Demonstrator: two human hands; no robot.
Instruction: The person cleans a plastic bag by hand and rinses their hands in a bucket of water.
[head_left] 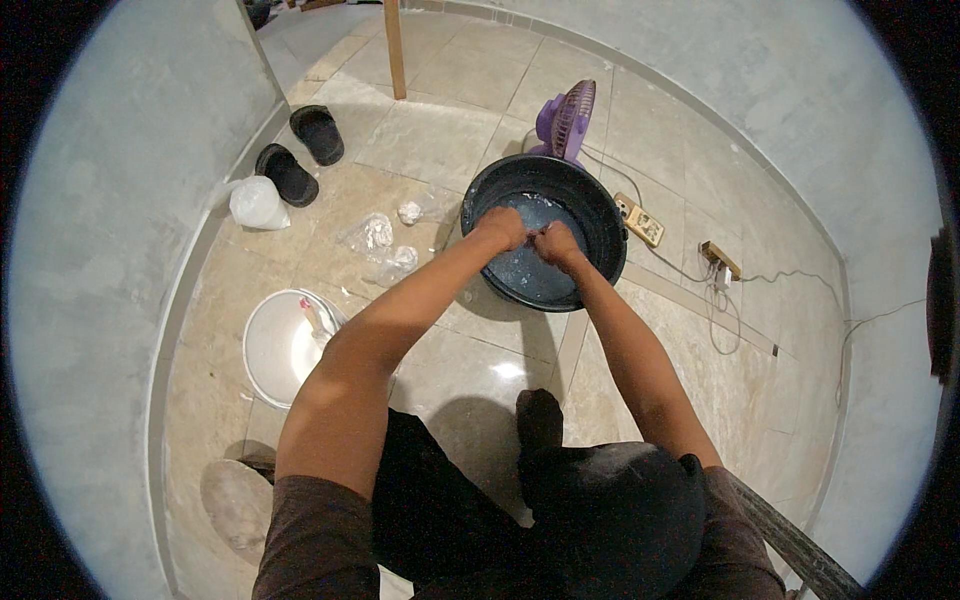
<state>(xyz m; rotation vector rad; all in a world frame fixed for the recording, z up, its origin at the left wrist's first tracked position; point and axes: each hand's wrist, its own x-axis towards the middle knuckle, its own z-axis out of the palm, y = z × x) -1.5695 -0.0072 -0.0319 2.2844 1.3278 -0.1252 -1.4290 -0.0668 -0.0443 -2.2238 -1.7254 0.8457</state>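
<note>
Both my hands are down inside a round black tub that holds a bluish-grey layer, perhaps liquid. My left hand is closed near the tub's middle, its fingers curled toward the other hand. Almost touching it, my right hand is closed too, thumb side toward the left. Something small may be between the two hands, but it is too small to make out. Pale specks show on the tub's inner wall at the far side.
Behind the tub stands a purple fan. A power strip and a cabled socket block lie to the right. At left are a white bucket, clear bags of white stuff, a white bag and black slippers.
</note>
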